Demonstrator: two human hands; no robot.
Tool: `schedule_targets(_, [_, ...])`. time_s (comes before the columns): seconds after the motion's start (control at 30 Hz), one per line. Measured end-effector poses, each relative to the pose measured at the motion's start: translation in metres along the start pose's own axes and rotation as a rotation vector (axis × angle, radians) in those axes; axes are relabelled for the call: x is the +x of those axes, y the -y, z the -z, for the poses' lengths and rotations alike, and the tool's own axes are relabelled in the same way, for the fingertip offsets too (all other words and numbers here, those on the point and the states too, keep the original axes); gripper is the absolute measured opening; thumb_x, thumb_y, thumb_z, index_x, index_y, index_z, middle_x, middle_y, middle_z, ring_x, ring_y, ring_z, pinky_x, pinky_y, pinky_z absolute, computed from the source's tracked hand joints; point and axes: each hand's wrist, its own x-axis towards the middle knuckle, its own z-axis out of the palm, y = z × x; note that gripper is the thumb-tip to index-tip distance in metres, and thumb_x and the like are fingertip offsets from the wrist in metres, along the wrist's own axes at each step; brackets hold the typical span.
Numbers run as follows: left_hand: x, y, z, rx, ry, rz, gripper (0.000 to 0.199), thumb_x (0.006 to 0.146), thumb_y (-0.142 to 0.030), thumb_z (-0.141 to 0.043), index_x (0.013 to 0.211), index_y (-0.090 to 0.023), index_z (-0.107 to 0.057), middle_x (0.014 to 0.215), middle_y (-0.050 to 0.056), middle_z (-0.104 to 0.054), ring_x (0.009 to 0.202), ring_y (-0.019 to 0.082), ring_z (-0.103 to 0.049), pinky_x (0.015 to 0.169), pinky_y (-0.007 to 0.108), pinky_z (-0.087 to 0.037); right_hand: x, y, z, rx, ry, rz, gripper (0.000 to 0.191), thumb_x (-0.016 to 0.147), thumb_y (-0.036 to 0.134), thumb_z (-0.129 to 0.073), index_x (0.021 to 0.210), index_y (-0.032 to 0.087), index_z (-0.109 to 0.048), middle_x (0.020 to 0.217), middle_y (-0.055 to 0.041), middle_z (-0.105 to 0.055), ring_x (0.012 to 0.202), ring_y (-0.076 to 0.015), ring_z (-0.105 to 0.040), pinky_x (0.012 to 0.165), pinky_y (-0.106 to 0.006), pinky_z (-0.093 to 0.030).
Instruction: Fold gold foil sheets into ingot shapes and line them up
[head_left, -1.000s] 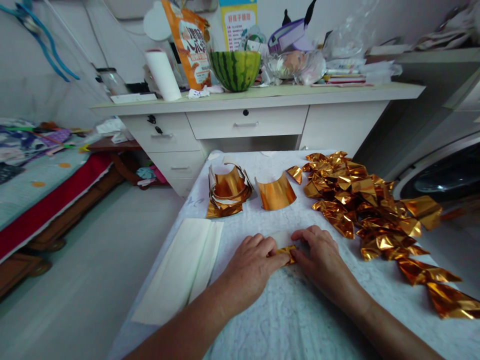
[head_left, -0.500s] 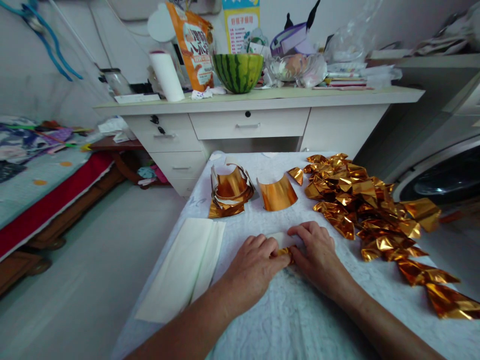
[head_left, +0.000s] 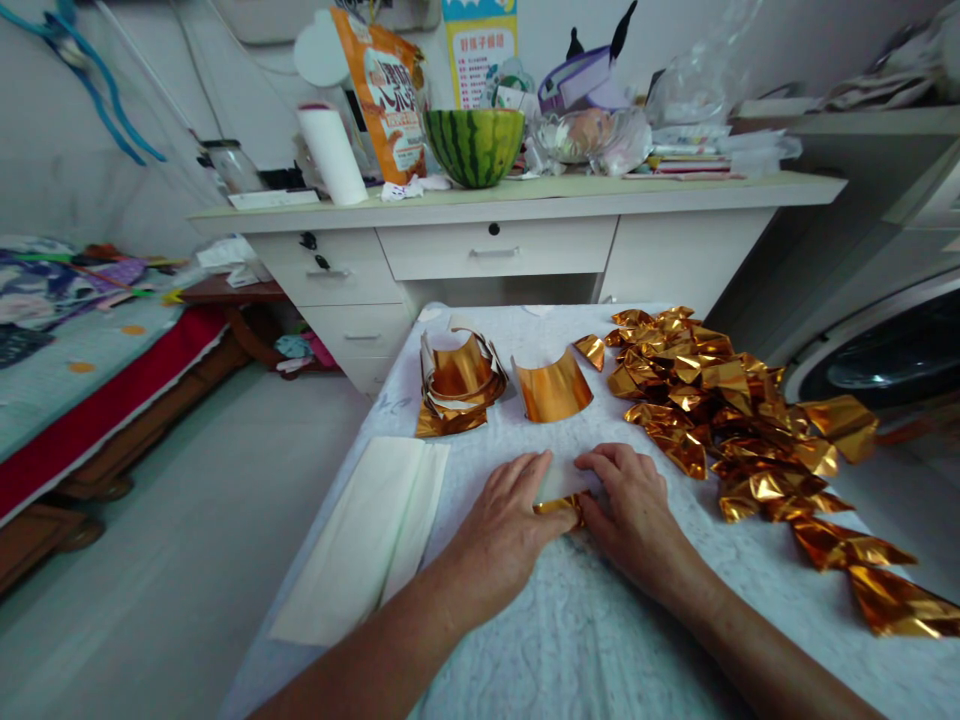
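Observation:
Between my hands lies a pale sheet with a narrow gold foil strip along its near edge. My left hand presses the strip with its thumb, the fingers stretched over the sheet's left side. My right hand has its thumb on the strip's right end and its fingers bent at the sheet's right side. Beyond them stand a curved gold sheet and a curled stack of gold and white sheets. White paper lies to the left, and a heap of folded gold foil pieces to the right.
The cloth-covered table abuts a white desk bearing a watermelon half, an orange bag and a white roll. A bed is at left, a washing machine at right.
My left fingers have straightened and spread away from the thumb, baring more of the gold strip and pale sheet. My right hand is nearly unmoved.

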Motion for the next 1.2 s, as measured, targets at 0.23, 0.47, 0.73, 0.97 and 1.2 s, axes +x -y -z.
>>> schedule_targets(0.23, [-0.0008, 0.0013, -0.0012, 0.012, -0.012, -0.018, 0.027, 0.097, -0.027, -0.051, 0.12, -0.034, -0.064, 0.154, 0.006, -0.031, 0.138, 0.029, -0.033, 0.111, 0.05, -0.034, 0.0006, 0.0007, 0.0066, 0.082, 0.064, 0.007, 0.025, 0.078, 0.011, -0.057, 0.098, 0.022, -0.066, 0.108, -0.0083, -0.059, 0.097, -0.0268, -0.049, 0.081, -0.041, -0.038])
schedule_targets(0.47, [0.0016, -0.0013, 0.0001, 0.064, -0.053, -0.051, 0.027, 0.098, -0.025, -0.05, 0.118, -0.033, -0.065, 0.144, 0.004, -0.043, 0.124, 0.026, -0.042, 0.103, 0.047, -0.041, -0.001, -0.0016, 0.0042, 0.104, 0.018, -0.017, 0.032, 0.077, 0.013, -0.056, 0.107, 0.018, -0.061, 0.106, -0.0104, -0.059, 0.097, -0.0278, -0.049, 0.083, -0.043, -0.04])
schedule_targets(0.73, [0.0041, -0.0061, 0.0067, 0.093, -0.047, -0.065, 0.024, 0.099, -0.025, -0.048, 0.115, -0.03, -0.065, 0.148, 0.002, -0.038, 0.125, 0.024, -0.04, 0.106, 0.043, -0.038, -0.0005, -0.0024, 0.0068, 0.164, -0.006, -0.023, 0.014, 0.079, 0.017, -0.058, 0.09, 0.021, -0.064, 0.1, -0.0074, -0.059, 0.094, -0.0262, -0.051, 0.083, -0.042, -0.039])
schedule_targets(0.97, [0.0043, -0.0072, 0.0062, 0.132, -0.043, -0.051, 0.024, 0.099, -0.022, -0.047, 0.11, -0.029, -0.067, 0.152, 0.001, -0.032, 0.124, 0.027, -0.038, 0.105, 0.049, -0.036, 0.0005, -0.0043, 0.008, 0.279, -0.03, -0.018, 0.004, 0.083, 0.018, -0.057, 0.082, 0.022, -0.058, 0.089, -0.004, -0.059, 0.089, -0.0236, -0.051, 0.079, -0.038, -0.04])
schedule_targets(1.2, [0.0029, -0.0072, 0.0032, 0.153, -0.019, -0.054, 0.024, 0.099, -0.025, -0.047, 0.114, -0.03, -0.064, 0.145, 0.0, -0.041, 0.119, 0.027, -0.04, 0.098, 0.045, -0.041, 0.0016, -0.0053, 0.0039, 0.179, -0.056, -0.033, 0.015, 0.079, 0.015, -0.061, 0.092, 0.021, -0.062, 0.093, -0.006, -0.06, 0.09, -0.0252, -0.051, 0.079, -0.038, -0.041])
